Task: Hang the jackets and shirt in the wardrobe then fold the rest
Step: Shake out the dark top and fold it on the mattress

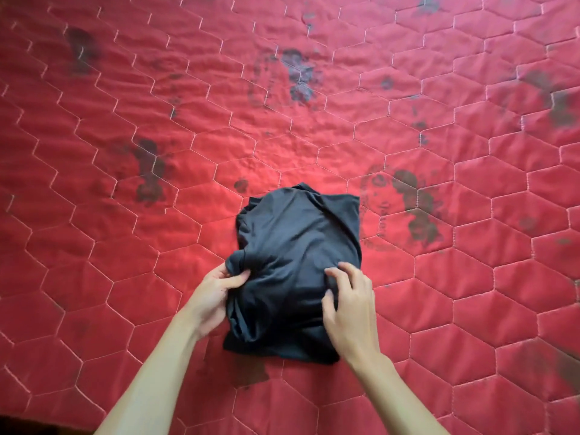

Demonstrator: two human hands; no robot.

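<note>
On the near middle of a red quilted mattress (125, 277), stitched in pale hexagons, two bare forearms reach in from the near edge toward a folded dark garment (292, 246). At far left the mattress bears a dark smudge (150, 171), well apart from the cloth.

Next comes the left hand (213, 296), at the garment's left edge about halfway along its length. Its thumb (238, 279) lies on top of the cloth and the fingers curl underneath, pinching a bunched roll of fabric that bulges up just beyond the thumb. The palm side faces the garment's left flank.

The garment itself is navy or black, a rough rectangle several layers thick, its long side running near to far. The far end lies flat on the mattress; the near half is rumpled and raised between the two hands.

The right hand (351, 306) sits on the garment's right edge, level with the left hand. Its fingers are bent claw-like and spread apart, the fingertips (331, 272) touching the top of the cloth; whether they hold a fold I cannot tell.

Right of the garment, just beside its far right corner, a larger dark stain (417, 211) marks the mattress.
</note>
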